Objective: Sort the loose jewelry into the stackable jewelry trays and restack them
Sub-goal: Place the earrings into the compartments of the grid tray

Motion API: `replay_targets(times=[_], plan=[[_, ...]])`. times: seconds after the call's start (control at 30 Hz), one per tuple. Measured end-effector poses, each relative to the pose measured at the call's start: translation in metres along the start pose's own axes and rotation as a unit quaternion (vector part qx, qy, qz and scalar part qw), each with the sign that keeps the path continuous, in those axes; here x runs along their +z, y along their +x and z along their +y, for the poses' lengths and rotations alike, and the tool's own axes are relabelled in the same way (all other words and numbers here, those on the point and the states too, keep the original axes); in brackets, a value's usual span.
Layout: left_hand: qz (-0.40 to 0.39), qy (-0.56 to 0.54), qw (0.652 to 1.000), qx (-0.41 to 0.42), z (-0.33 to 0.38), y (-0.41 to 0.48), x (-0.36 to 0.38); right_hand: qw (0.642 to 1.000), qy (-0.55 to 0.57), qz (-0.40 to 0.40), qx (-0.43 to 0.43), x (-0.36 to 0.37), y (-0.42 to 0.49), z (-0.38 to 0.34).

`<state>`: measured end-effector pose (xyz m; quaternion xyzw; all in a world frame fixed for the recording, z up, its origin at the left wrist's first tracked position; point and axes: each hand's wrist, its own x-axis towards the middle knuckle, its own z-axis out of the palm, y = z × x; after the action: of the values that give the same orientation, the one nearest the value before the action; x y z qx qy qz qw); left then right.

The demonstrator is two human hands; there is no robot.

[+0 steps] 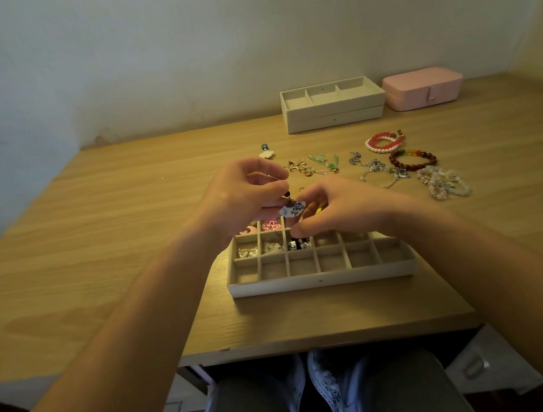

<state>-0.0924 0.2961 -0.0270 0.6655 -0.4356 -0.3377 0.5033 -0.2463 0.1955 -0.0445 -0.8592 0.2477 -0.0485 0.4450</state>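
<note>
Close to the near edge of the pale wooden surface (pixel 98 263) lay a shallow beige tray (pixel 321 278) divided into small square compartments. Its middle row held clear heart-shaped earrings (pixel 248 252) at the left with a few small pieces beside them, and pink looped earrings (pixel 269 226) sat in the far row. Just above the tray's far half the person's two hands met. The left hand (pixel 245 199) had its fingers curled, thumb and forefinger pinching the thin hook of a blue-and-white fan-shaped earring (pixel 293 209), which hung in the air over the far compartments. The right hand (pixel 343 210), fingers bent narrow, pinched the fan's right edge. Beyond, towards the right edge, loose jewelry was spread out: green drop earrings (pixel 323 162), tangled silver chains (pixel 375 166), a dark red bead bracelet (pixel 412 159), pale stone bracelets (pixel 445 183) and a red-and-white bead bracelet (pixel 384 143). At the far edge stood two stacked beige trays (pixel 334 118), with a closed pink box (pixel 422 87) just beside them on the right.
</note>
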Motion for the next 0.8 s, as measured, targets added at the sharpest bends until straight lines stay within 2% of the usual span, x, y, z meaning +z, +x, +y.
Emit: replay_targets(times=[0.2,0.43,0.8], plan=[[0.003,-0.014,1.000,0.002,0.002,-0.001,-0.004,0.999,-0.020,0.025,-0.016,0.000,0.002,0.005],[0.018,-0.030,0.999,-0.021,-0.002,-0.001,-0.010,1.000,0.003,0.010,0.018,-0.006,0.002,0.009],[0.035,-0.033,0.999,-0.025,-0.008,-0.002,-0.017,0.998,-0.063,0.023,-0.001,0.002,0.006,0.003]])
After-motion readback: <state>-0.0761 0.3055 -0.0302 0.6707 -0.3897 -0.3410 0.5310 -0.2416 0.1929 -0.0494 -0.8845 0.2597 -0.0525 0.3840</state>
